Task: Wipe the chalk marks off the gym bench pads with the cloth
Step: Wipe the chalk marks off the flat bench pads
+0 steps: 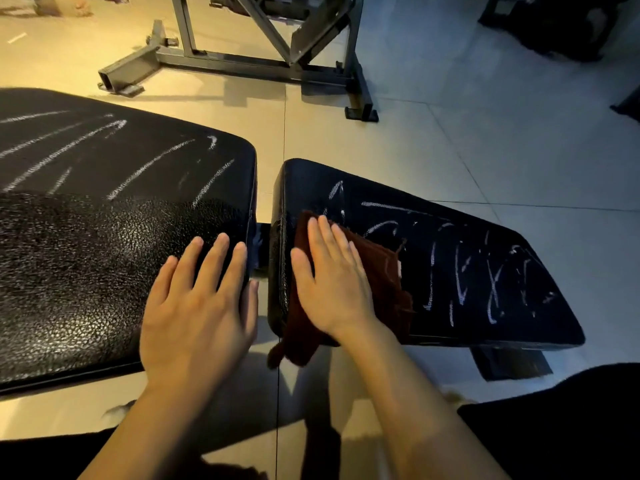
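Chalk marks, long white streaks, cross the far half of the left pad, a broad black cushion of pebbled, glossy leather-like vinyl with rounded corners; its near half shows none. The left hand lies flat on that pad's right edge, fingers straight and slightly spread, holding nothing. Across a narrow gap, the right pad tapers rightward, scribbled with short chalk strokes. The cloth, dark reddish-brown and fuzzy, lies crumpled on its left end, one corner hanging over the near edge. The right hand presses it flat, fingers straight and close together. Beyond stands a grey steel frame on pale floor tiles.
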### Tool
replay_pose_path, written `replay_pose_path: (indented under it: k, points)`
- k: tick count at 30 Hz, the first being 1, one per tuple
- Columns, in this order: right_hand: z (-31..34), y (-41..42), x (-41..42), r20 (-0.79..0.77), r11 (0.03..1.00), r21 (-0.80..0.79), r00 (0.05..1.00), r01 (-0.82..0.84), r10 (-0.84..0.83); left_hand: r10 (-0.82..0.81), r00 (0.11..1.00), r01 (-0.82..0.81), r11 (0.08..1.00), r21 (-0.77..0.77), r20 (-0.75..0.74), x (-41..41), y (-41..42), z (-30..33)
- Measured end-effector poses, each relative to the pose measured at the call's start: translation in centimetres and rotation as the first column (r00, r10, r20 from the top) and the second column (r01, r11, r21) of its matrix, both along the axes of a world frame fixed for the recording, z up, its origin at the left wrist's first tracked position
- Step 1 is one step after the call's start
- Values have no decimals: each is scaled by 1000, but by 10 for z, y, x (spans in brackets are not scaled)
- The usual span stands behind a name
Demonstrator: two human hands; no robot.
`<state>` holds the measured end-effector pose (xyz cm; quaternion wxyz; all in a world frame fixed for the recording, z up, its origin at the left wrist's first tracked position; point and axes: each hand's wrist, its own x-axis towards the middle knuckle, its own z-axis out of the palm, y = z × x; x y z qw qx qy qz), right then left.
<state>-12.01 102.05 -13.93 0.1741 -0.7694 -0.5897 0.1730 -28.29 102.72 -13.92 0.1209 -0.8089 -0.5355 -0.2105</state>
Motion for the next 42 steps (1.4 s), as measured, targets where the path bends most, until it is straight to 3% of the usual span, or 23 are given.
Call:
replay_pose_path:
  k: [8, 15, 22, 27, 29, 32, 35, 38, 40, 42]
  points:
    - [-8, -57, -7, 10, 991, 12, 991, 136, -136, 1, 999, -1, 1000, -6, 33, 0, 1, -1]
    - [-7, 0, 35, 20, 961, -77, 964, 265, -264, -19, 999, 19, 1000, -12, 30, -1, 0, -2]
    - [-17, -46, 3, -44, 975, 83, 978, 205, -202, -31, 998, 32, 999, -5, 59, 1, 0, 0]
    - [-6, -46, 13, -267, 951, 159, 939, 265, -217, -275, 959, 257, 947, 191, 75, -4, -6, 0]
    - [-1, -45, 21, -184, 964, 150, 964, 220, -191, -443, 893, 422, 886, 193, 84, -1, -19, -7]
    - [9, -39, 29, 24, 992, 44, 993, 118, -119, -586, 791, 595, 804, 2, 179, 11, -41, -29]
    - [15, -33, 32, 94, 996, 19, 992, 83, -84, -427, 798, 534, 828, -171, 425, 22, -58, -37]
    - [15, -36, 30, 91, 989, 123, 992, 80, -92, 42, 709, 402, 796, -452, 704, 33, -74, -25]
    - [14, -40, 29, 75, 979, 190, 993, 76, -91, 255, 637, 375, 722, -582, 727, 37, -76, -23]
    - [16, -43, 30, 14, 971, 219, 995, 97, -103, 273, 643, 358, 718, -596, 715, 38, -73, -24]
